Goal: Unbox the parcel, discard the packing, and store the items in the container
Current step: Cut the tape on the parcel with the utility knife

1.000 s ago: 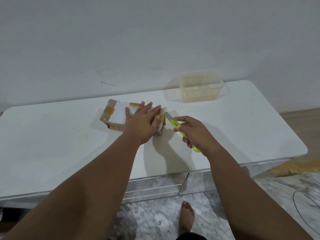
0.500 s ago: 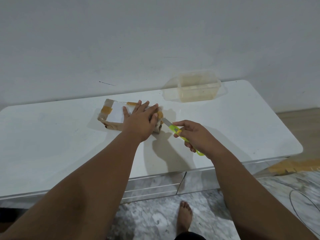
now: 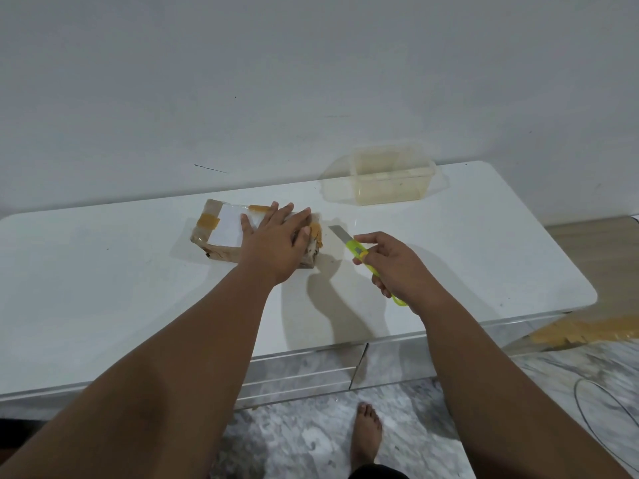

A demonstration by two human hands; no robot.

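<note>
A small parcel (image 3: 221,229), wrapped in brown paper with tan tape and a white label, lies on the white table (image 3: 103,288). My left hand (image 3: 276,242) presses flat on its right half, fingers spread. My right hand (image 3: 394,264) grips a yellow-green utility knife (image 3: 356,248) with the blade out. The blade tip points at the parcel's right end and stands a short gap away from it. A clear plastic container (image 3: 392,176), with nothing visible inside it, stands at the back right of the table.
The table's rounded right edge (image 3: 584,288) is close to the container side. A grey wall runs behind. Below are mirrored drawer fronts, marble floor, my bare foot (image 3: 366,430), a cable (image 3: 608,409) and tan tape scraps (image 3: 587,331).
The knife blade has pulled back a little to the right from the parcel's right end. My left hand stays pressed on the parcel.
</note>
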